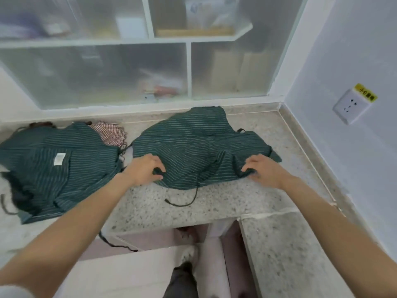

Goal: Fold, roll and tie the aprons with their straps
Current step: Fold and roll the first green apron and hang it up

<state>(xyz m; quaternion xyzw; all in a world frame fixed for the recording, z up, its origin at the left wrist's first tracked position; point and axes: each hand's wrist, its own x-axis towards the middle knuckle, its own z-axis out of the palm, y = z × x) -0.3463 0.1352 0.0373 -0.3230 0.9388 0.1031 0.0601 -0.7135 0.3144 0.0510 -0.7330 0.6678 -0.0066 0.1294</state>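
Two hands work the near edge of one striped green apron (pixel 193 143). The left hand (pixel 144 168) has its fingers curled round a bunched fold of cloth at the apron's near left corner, and the right hand (pixel 263 168) pinches a similar gather at the near right corner. Both grips hold the hem slightly off the bench (pixel 214 203), so the cloth between them sags and wrinkles.

That apron lies crumpled on the speckled bench, its far end reaching toward the frosted cabinet (pixel 120 72) behind it. A black strap (pixel 189 198) trails out from under its near edge, between the two hands, and curls loose on the stone.

To the left of that apron, just beside it, a second green apron (pixel 53 168) lies spread with a white label showing; a red checked cloth (pixel 111 132) pokes out behind it, and another dark strap (pixel 116 244) hangs over the bench's front edge. On the wall to the right of the held apron sits a wall socket (pixel 352 106).

The likely trouble is the loose strap: if the hem is folded forward now, the strap could be buried inside the fold and be hard to reach for tying. The uneven bunching could also make the fold skewed, and the hanging strap of the neighbouring apron may snag.
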